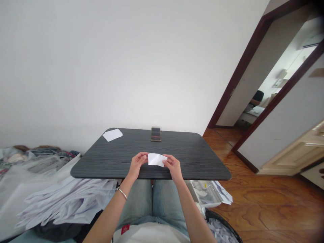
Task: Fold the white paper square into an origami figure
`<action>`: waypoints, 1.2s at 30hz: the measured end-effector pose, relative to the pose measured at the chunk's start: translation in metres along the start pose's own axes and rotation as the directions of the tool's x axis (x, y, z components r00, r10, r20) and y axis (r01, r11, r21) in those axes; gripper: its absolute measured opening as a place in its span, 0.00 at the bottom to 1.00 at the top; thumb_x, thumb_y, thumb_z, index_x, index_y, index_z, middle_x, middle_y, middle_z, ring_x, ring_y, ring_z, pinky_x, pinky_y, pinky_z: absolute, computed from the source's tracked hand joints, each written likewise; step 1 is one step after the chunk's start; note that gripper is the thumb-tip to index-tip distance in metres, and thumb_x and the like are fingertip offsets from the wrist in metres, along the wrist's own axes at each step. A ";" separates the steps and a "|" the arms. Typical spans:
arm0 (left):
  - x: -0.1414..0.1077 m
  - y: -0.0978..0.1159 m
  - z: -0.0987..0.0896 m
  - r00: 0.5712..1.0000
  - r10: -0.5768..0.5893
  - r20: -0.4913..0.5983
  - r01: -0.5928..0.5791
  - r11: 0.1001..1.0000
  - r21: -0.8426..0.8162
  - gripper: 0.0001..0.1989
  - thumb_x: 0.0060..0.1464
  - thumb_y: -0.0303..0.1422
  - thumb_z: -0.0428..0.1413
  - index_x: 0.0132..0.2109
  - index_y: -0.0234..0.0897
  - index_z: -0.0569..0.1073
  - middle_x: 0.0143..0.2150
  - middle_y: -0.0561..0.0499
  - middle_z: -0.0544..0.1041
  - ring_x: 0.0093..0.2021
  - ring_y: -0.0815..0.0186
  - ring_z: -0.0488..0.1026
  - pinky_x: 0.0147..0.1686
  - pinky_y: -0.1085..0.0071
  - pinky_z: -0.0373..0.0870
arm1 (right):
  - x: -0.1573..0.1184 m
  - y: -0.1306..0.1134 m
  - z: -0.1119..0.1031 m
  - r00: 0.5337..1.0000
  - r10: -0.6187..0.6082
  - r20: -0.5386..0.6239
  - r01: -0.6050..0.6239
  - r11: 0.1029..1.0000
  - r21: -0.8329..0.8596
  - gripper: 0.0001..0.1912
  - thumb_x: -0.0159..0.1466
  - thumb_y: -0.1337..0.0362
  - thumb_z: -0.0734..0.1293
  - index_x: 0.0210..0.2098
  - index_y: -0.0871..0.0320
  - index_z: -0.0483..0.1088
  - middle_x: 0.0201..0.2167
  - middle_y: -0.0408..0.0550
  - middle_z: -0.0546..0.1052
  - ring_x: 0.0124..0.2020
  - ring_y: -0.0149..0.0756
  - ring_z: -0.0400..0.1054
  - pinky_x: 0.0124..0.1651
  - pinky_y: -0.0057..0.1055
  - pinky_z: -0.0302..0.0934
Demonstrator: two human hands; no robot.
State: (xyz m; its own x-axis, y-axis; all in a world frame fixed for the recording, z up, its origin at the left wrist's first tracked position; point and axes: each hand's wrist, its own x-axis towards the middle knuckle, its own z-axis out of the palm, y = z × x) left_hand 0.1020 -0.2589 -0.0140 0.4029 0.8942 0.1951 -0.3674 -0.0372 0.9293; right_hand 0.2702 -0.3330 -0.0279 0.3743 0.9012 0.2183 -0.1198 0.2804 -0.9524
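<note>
Between hands (pixel 138 162) (pixel 173 165), paper (pixel 156 159) (bin (pixel 229 225) holds scraps (pixel 219 231)).

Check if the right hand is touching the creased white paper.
Touching. The head view shows the right hand pinching the right end of the creased white paper, its thumb overlapping the near corner.

Both forearms reach forward from the lower edge of view, converging. Left hand (pixel 139 161) and right hand (pixel 172 164) level, a short gap between them, thumbs uppermost, fingers curled inward in a pinch. Left wrist (pixel 131 176) (silver bangle just below it, on the forearm) angled inward; right wrist bare. Exact fingertip placement hard to read, probably thumb against forefinger side.
</note>
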 end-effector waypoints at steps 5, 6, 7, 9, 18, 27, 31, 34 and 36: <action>0.000 -0.001 -0.001 0.999 -0.024 0.025 0.024 1.000 0.009 0.17 0.41 0.40 0.61 0.36 0.33 0.72 0.31 0.49 0.76 0.30 0.66 0.72 0.30 0.73 0.66 | 0.000 0.000 0.001 1.000 0.006 0.016 -0.005 0.999 -0.042 0.14 0.50 0.62 0.70 0.36 0.59 0.71 0.18 0.40 0.74 0.20 0.31 0.66 0.27 0.28 0.61; 0.000 -0.001 -0.001 0.999 -0.031 0.026 0.031 0.999 0.014 0.15 0.41 0.38 0.61 0.36 0.34 0.72 0.30 0.50 0.75 0.29 0.68 0.71 0.29 0.74 0.65 | 0.000 0.000 0.001 1.000 0.005 0.019 -0.004 0.999 -0.050 0.13 0.50 0.63 0.70 0.36 0.59 0.71 0.17 0.39 0.73 0.20 0.30 0.65 0.27 0.28 0.60; 0.000 -0.001 -0.001 0.999 -0.039 0.028 0.038 0.999 0.020 0.14 0.41 0.37 0.61 0.36 0.34 0.72 0.29 0.51 0.75 0.27 0.69 0.71 0.27 0.75 0.64 | 0.000 0.000 0.001 1.000 0.004 0.021 -0.002 0.998 -0.057 0.13 0.50 0.64 0.70 0.35 0.59 0.71 0.16 0.38 0.72 0.19 0.29 0.64 0.27 0.27 0.60; 0.000 -0.001 -0.001 0.998 -0.059 0.037 0.057 0.998 0.033 0.13 0.41 0.36 0.61 0.35 0.35 0.72 0.28 0.53 0.75 0.25 0.70 0.69 0.25 0.76 0.62 | -0.001 -0.001 0.001 1.000 0.002 0.023 -0.001 0.997 -0.071 0.12 0.50 0.64 0.70 0.35 0.59 0.71 0.14 0.37 0.70 0.17 0.27 0.62 0.26 0.26 0.59; -0.001 -0.001 0.001 0.989 -0.120 0.083 0.114 0.991 0.072 0.17 0.40 0.35 0.62 0.39 0.35 0.70 0.28 0.53 0.74 0.24 0.69 0.69 0.24 0.75 0.62 | 0.000 -0.001 0.001 1.000 0.007 0.024 -0.004 0.993 -0.118 0.13 0.50 0.62 0.70 0.34 0.60 0.71 0.13 0.36 0.69 0.16 0.27 0.60 0.24 0.26 0.58; -0.002 0.000 0.003 0.989 -0.115 0.094 0.105 0.989 0.106 0.18 0.38 0.33 0.62 0.40 0.34 0.71 0.29 0.52 0.73 0.28 0.68 0.69 0.28 0.74 0.64 | 0.003 0.006 0.001 0.999 0.018 0.050 -0.011 0.992 -0.126 0.15 0.49 0.59 0.70 0.35 0.59 0.71 0.14 0.37 0.70 0.14 0.27 0.60 0.20 0.25 0.58; -0.001 -0.001 0.002 0.989 -0.119 0.093 0.108 0.988 0.109 0.18 0.38 0.34 0.62 0.39 0.35 0.71 0.27 0.53 0.73 0.26 0.68 0.69 0.26 0.75 0.63 | 0.003 0.009 0.006 0.998 0.029 0.061 -0.022 0.994 -0.109 0.16 0.50 0.58 0.69 0.35 0.60 0.71 0.16 0.40 0.72 0.18 0.31 0.66 0.24 0.29 0.64; -0.001 -0.002 0.002 0.990 -0.114 0.087 0.103 0.988 0.117 0.16 0.39 0.34 0.62 0.38 0.34 0.72 0.26 0.52 0.74 0.25 0.69 0.68 0.25 0.75 0.61 | 0.003 0.011 0.010 0.998 0.028 0.049 -0.023 0.994 -0.104 0.14 0.51 0.57 0.68 0.34 0.59 0.71 0.16 0.40 0.72 0.18 0.31 0.67 0.25 0.29 0.66; 0.000 -0.002 0.002 0.992 -0.104 0.076 0.094 0.988 0.122 0.15 0.40 0.35 0.61 0.37 0.33 0.73 0.26 0.51 0.74 0.25 0.68 0.68 0.25 0.75 0.61 | 0.002 0.011 0.012 0.999 0.026 0.039 -0.022 0.995 -0.102 0.13 0.52 0.56 0.68 0.32 0.59 0.71 0.15 0.40 0.71 0.18 0.32 0.67 0.25 0.30 0.67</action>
State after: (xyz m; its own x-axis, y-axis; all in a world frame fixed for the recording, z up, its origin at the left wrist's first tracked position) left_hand 0.1039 -0.2600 -0.0152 0.5014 0.8567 0.1211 -0.2231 -0.0072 0.9748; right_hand 0.2588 -0.3239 -0.0352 0.3352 0.9204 0.2015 -0.0336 0.2254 -0.9737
